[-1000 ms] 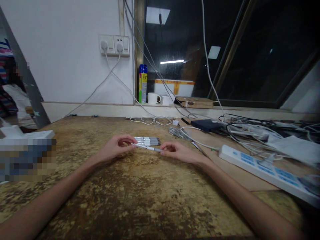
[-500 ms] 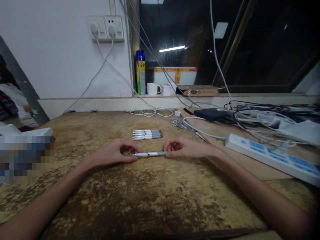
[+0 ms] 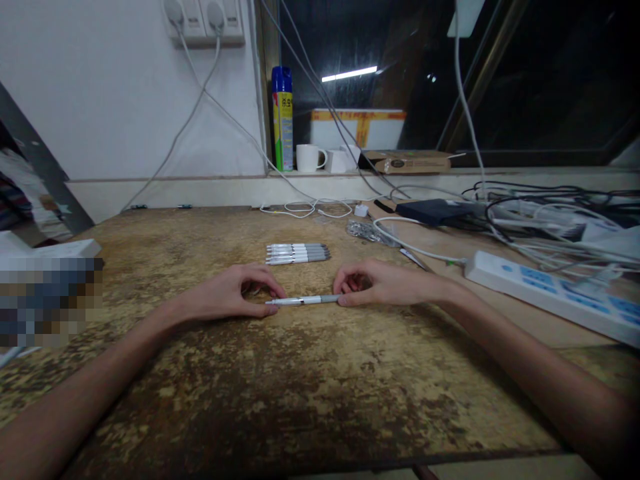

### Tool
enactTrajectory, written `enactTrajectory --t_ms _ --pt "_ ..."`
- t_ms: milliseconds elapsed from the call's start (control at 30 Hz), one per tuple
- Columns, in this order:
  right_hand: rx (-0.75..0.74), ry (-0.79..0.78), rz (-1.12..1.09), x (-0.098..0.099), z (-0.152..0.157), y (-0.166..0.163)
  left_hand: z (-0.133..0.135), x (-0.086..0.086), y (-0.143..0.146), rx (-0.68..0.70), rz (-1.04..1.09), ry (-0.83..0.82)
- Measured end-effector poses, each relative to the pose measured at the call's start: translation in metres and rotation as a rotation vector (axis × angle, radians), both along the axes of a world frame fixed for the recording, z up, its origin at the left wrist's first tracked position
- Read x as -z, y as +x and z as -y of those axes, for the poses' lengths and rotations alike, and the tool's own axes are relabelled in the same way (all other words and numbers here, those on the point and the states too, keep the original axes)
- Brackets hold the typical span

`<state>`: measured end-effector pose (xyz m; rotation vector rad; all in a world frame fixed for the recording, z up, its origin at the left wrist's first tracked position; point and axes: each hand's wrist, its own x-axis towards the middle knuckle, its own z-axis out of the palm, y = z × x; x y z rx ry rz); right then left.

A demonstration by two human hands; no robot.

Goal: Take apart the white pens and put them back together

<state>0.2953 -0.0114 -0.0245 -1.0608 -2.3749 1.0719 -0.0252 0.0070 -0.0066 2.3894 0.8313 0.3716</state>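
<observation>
A white pen with a grey grip (image 3: 307, 301) lies crosswise, low over the table, between my two hands. My left hand (image 3: 245, 291) is closed at its left end, with the thumb on the near side and the index fingertip on the far side. At the grey end, my right hand (image 3: 365, 283) pinches the pen between thumb and curled fingers. Just beyond it, several similar pens (image 3: 297, 253) lie side by side in a neat row, parallel to the held one.
The worn wooden table (image 3: 300, 393) carries a white power strip (image 3: 545, 290) and tangled cables (image 3: 545, 213) at right. Behind the pens lie a clear plastic bag (image 3: 367, 231) and a white cable (image 3: 295, 212). A spray can (image 3: 283, 123) and mug (image 3: 309, 158) stand on the sill.
The camera view has tilted slightly downward, so the background sits higher. Both hands stay at the ends of the pen, which shows little movement over the table.
</observation>
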Motion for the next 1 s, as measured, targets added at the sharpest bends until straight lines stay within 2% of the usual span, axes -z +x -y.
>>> enactTrajectory --t_ms 333,433,600,700,800,1000 --pt "0.032 0.02 -0.06 -0.004 0.001 -0.001 0.0 0.0 0.002 -0.051 -0.014 -0.05" --pt "0.073 0.072 -0.056 -0.003 -0.003 -0.001 -0.002 0.005 0.004 -0.13 0.023 -0.028" --pt "0.21 0.175 -0.089 0.005 -0.012 0.002 -0.016 0.007 0.009 -0.263 0.056 0.241" --pt "0.258 0.184 -0.105 0.01 -0.016 0.002 -0.024 0.002 0.017 -0.223 -0.002 0.438" --pt "0.263 0.191 -0.123 0.014 -0.018 0.002 -0.029 -0.001 0.029 -0.178 -0.114 0.568" --pt "0.236 0.22 -0.11 0.016 -0.019 0.001 -0.038 0.004 0.046 -0.151 -0.194 0.67"
